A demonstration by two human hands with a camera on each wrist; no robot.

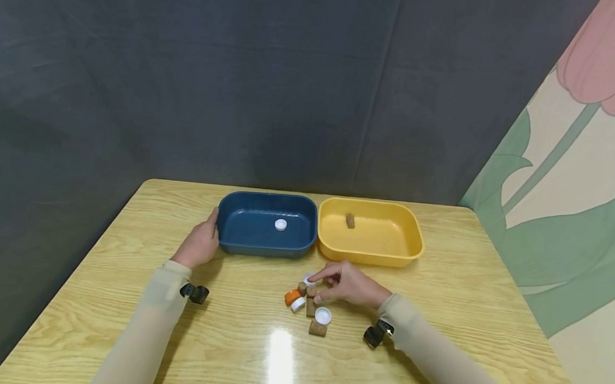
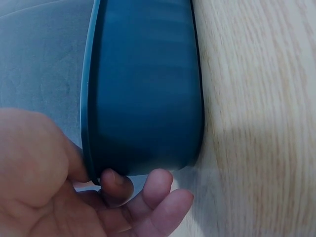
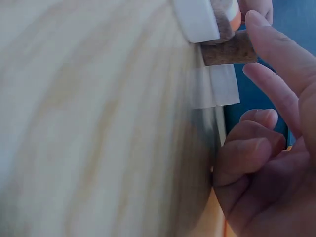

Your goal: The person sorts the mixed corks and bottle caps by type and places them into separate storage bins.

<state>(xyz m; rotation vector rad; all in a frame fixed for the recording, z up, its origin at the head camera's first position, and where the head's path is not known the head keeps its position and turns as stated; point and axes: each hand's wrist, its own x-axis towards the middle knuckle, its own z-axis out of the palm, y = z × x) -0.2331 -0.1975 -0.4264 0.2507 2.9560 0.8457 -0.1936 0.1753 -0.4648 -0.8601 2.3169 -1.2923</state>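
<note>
My left hand (image 1: 209, 233) grips the left end of a blue tray (image 1: 243, 242), thumb on the rim and fingers against the wall; the left wrist view shows the hand (image 2: 116, 183) and the tray wall (image 2: 143, 89) up close. A white cap (image 1: 281, 224) lies inside that tray. My right hand (image 1: 321, 285) is at a small pile on the table, thumb and forefinger closing on a cork (image 1: 311, 291). In the right wrist view the cork (image 3: 224, 50) touches my forefinger (image 3: 276, 54). A yellow tray (image 1: 387, 254) holds one cork (image 1: 350, 221).
The pile holds an orange cap (image 1: 292, 297), white caps (image 1: 323, 315) and more corks (image 1: 317, 328). The two trays sit side by side mid-table. A dark curtain hangs behind, and a painted wall stands on the right.
</note>
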